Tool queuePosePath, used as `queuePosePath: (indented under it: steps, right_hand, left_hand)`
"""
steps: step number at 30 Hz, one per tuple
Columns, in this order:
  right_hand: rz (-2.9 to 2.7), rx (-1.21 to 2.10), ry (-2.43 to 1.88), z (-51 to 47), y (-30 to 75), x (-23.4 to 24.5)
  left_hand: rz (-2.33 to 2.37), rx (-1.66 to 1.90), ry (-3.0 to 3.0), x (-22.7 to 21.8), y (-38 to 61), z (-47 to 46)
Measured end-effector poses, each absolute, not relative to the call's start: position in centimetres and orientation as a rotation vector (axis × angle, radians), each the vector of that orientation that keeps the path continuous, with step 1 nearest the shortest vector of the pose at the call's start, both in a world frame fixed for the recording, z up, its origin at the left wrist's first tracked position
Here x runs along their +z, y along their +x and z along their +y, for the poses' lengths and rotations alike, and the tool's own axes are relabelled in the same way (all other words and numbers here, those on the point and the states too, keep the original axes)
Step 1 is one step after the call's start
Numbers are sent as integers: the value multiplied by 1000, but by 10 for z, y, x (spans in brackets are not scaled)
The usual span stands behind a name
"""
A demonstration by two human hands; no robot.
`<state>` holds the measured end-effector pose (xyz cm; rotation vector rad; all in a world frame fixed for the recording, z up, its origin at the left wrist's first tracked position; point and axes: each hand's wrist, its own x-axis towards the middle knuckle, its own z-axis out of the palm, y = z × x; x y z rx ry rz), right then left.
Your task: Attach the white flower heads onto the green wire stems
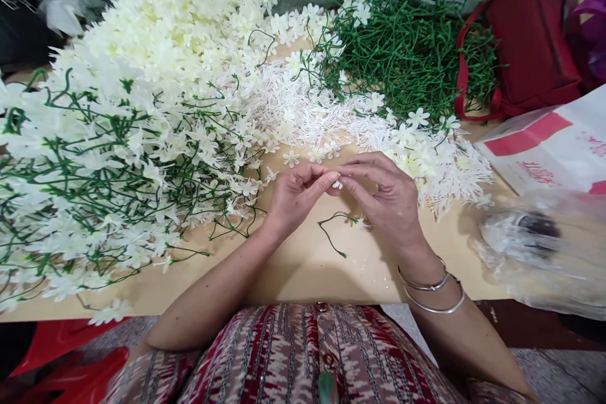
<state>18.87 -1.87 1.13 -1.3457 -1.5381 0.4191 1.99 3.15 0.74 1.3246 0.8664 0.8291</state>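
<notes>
Small white piece [337, 184] — between hands [299, 194] [391, 199]

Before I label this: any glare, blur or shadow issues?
Head view, upper left: flowers nearly blown out; head view, right: glare on the plastic, edge looks stretched; head view, centre: left hand and right hand fairly sharp, white piece between them too small to identify; head view, below them: soft shadow on the table.
</notes>
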Motion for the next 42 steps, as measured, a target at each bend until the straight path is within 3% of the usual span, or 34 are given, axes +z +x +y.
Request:
queuePosePath:
  steps: [20, 33, 42]
  right_hand:
    - [-1666, 98, -1313, -14, 190, 4]
    - [-1523, 331, -1358, -18, 181, 13]
    - [-1588, 291, -1345, -17, 184, 8]
  left_hand:
    - [909, 886, 1599, 5, 20, 24]
    - [997, 905, 1744, 11, 20, 25]
    - [998, 892, 1771, 14, 19, 23]
